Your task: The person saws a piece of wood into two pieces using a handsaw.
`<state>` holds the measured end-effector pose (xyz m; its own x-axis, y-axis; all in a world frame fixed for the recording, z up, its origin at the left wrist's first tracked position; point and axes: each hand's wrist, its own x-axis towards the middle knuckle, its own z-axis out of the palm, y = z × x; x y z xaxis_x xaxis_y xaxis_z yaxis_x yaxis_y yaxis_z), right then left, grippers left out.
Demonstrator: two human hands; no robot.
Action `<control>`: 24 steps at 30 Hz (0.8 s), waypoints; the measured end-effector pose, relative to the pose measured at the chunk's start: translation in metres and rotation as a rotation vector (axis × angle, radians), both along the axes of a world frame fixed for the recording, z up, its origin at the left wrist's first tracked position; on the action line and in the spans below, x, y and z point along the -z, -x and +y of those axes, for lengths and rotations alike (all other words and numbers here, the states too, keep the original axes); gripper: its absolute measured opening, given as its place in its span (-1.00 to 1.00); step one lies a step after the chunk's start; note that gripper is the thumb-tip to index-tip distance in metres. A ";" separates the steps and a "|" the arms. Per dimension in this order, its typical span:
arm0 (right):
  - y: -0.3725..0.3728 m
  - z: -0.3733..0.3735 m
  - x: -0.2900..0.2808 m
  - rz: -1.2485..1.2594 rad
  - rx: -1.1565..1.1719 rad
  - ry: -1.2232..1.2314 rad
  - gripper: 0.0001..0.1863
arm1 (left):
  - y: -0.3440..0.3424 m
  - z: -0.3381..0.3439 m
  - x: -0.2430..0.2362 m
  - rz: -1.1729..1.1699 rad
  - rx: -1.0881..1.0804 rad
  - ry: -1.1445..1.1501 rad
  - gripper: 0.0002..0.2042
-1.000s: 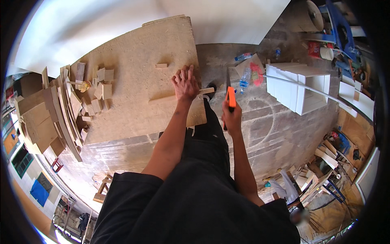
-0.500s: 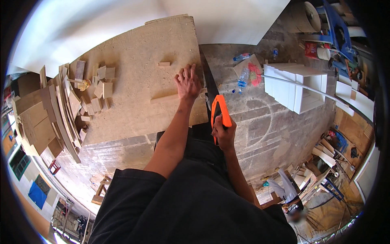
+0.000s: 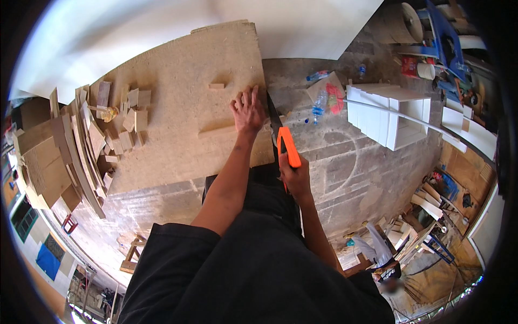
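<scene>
A large chipboard panel (image 3: 183, 102) lies flat in front of me. My left hand (image 3: 247, 110) presses down on a narrow wooden strip (image 3: 216, 130) near the panel's right edge. My right hand (image 3: 294, 175) grips the orange handle of a hand saw (image 3: 288, 146). The saw's dark blade (image 3: 273, 116) runs up along the panel's right edge, just beside my left hand's fingers. A small wood block (image 3: 216, 86) sits on the panel above my left hand.
Several wood offcuts (image 3: 121, 127) and leaning boards (image 3: 65, 156) crowd the panel's left side. A white cabinet (image 3: 388, 116) stands on the brick floor at right, with plastic bottles (image 3: 319, 100) near it. Scrap wood (image 3: 410, 227) and a small stool (image 3: 132, 254) lie lower down.
My right hand has drawn the saw down and back toward me, then set the blade along the panel's right edge. The left hand stays pressed on the strip.
</scene>
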<state>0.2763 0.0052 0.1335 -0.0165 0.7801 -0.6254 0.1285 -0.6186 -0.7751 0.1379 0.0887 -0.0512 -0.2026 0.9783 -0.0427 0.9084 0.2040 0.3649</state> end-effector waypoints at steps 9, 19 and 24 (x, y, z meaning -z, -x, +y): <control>0.001 0.019 -0.010 0.064 -0.002 0.128 -0.70 | 0.000 0.000 -0.004 -0.002 -0.013 0.027 -0.45; -0.003 0.022 -0.016 0.103 0.030 0.204 -0.72 | -0.002 -0.001 -0.003 -0.025 -0.001 0.016 -0.47; -0.003 0.019 -0.023 0.105 0.059 0.243 -0.72 | -0.004 0.001 -0.006 -0.018 0.022 0.053 -0.47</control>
<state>0.2789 0.0245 0.1567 -0.0498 0.6088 -0.7917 0.0138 -0.7922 -0.6101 0.1416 0.0899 -0.0456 -0.1800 0.9788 -0.0977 0.9062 0.2036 0.3705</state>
